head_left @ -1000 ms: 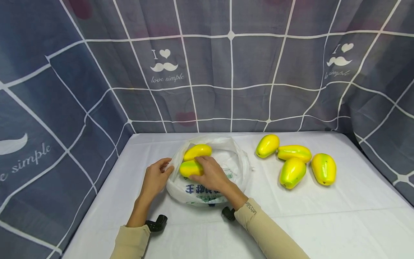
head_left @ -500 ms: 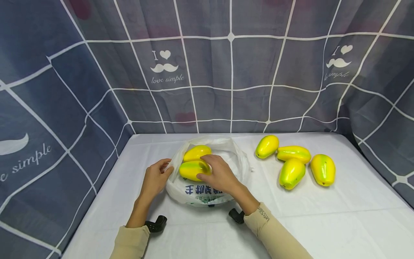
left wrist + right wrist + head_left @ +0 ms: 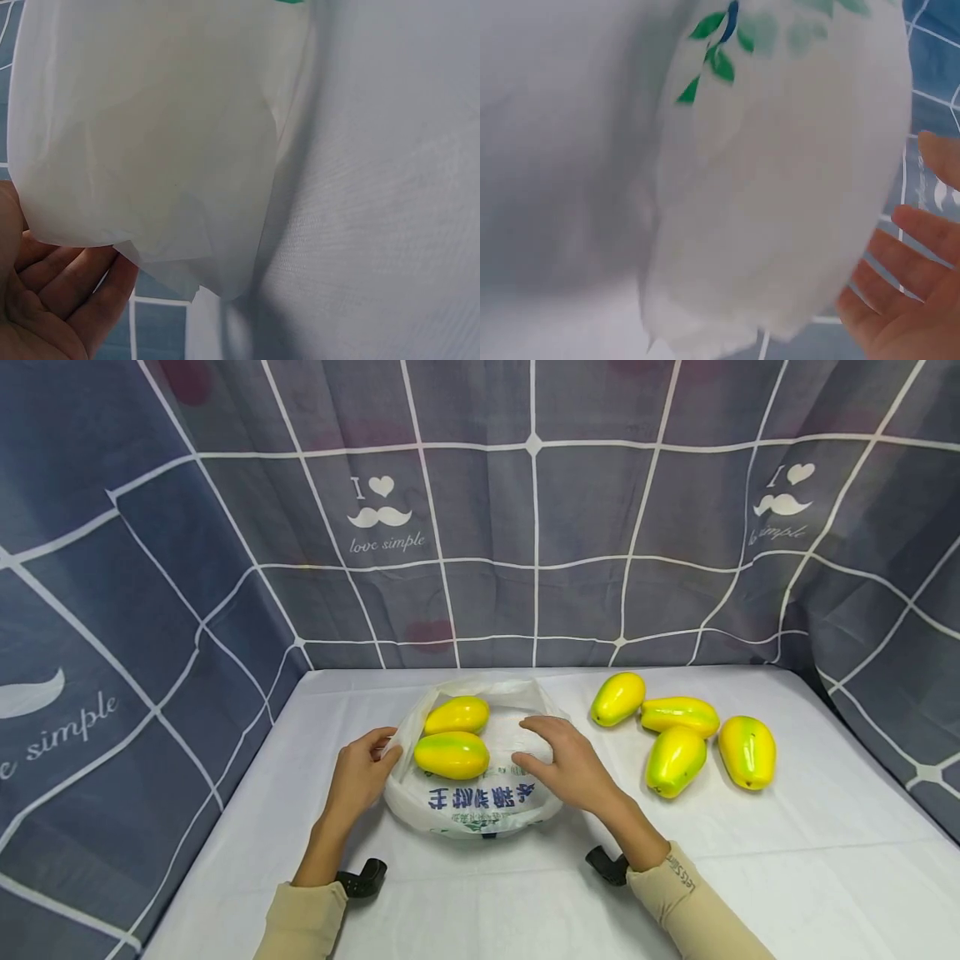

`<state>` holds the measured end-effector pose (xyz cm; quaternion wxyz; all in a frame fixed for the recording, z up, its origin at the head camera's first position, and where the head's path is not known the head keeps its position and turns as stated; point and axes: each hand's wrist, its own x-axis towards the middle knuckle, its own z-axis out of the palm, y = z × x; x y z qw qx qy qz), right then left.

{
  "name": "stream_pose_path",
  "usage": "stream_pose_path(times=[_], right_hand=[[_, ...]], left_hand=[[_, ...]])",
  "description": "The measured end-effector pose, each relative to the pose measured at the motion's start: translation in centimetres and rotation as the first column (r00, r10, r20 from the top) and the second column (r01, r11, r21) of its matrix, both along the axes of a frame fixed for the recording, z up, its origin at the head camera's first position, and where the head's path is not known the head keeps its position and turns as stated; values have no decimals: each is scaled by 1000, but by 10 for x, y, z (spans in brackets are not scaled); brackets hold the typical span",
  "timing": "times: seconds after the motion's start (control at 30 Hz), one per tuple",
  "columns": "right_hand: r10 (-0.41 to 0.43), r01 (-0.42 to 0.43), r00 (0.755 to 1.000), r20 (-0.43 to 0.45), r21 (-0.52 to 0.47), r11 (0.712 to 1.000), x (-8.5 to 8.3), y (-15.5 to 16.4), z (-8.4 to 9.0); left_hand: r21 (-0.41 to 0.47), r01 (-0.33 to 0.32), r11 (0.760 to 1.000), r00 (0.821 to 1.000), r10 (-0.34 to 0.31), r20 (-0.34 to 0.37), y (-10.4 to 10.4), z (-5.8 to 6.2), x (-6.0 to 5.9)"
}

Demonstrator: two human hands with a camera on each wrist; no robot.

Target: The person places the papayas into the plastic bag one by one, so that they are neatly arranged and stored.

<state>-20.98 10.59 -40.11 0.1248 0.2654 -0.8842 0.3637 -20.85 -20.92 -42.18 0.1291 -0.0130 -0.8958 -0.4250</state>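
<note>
Bag point(image 3: 442, 817) stands with its mouth spread, left of the table's point(image 3: 495, 893) middle and toward its far edge. Inside, the near fruit point(image 3: 452, 756) and the far fruit point(image 3: 457, 716) lie side by side at the bag's left; four loose fruit point(image 3: 676, 762) sit toward the table's far right corner. Your left hand point(image 3: 363, 772) pinches the left rim between thumb and fingers. Your right hand point(image 3: 572, 766) holds nothing, thumb and forefinger well apart, at the bag's right side; contact with the plastic cannot be told. Judgement: hold that pinch steady so the thin wall does not fold inward. Carry your right hand up over the right rim, fingers clear, so nothing snags. The fruit look smooth and may roll; grip each round its middle, thumb opposing, and release gently.
</note>
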Motion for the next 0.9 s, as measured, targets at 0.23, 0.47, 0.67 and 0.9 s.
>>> stream_pose_path(times=[0.23,0.47,0.67,0.9], right_hand=[[-39,39,999,26,-9,999,7,31,1],[-83,83,996,27,-6,997,9,59,-1],[-107,108,994,-17,19,994,18,83,-5],[-152,152,988,-21,20,988,28,109,-7]], left_hand=[[1,-5,1000,1000,5,14,-1,-2,0],[-5,-4,1000,1000,5,15,-1,-2,-1],[1,2,1000,1000,-2,14,0,-2,-1],[-5,-3,1000,1000,3,26,-1,0,0]])
